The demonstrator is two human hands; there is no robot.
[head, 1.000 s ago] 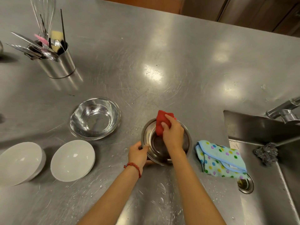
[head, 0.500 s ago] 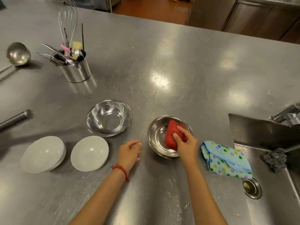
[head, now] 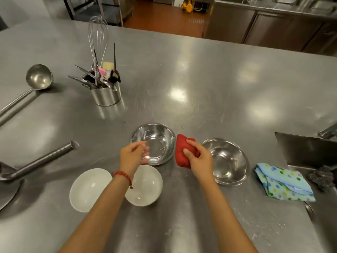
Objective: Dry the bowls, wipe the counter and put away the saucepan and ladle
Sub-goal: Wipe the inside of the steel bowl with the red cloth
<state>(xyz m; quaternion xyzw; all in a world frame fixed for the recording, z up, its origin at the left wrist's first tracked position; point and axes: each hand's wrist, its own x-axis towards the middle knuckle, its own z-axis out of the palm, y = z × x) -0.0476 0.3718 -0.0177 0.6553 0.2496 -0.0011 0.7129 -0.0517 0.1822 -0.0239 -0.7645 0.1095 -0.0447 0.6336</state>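
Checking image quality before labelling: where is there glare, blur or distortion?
Head view: ceiling-light glare patches on the steel counter; left hand slightly motion-blurred; wide-angle bending at the edges, seen on the ladle.

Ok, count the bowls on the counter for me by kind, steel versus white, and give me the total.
Steel bowls: 2, the left steel bowl under the left hand and the right steel bowl beside the right hand, which holds the red cloth.
White bowls: 2, the left white bowl and the right white bowl.
Total: 4 bowls.
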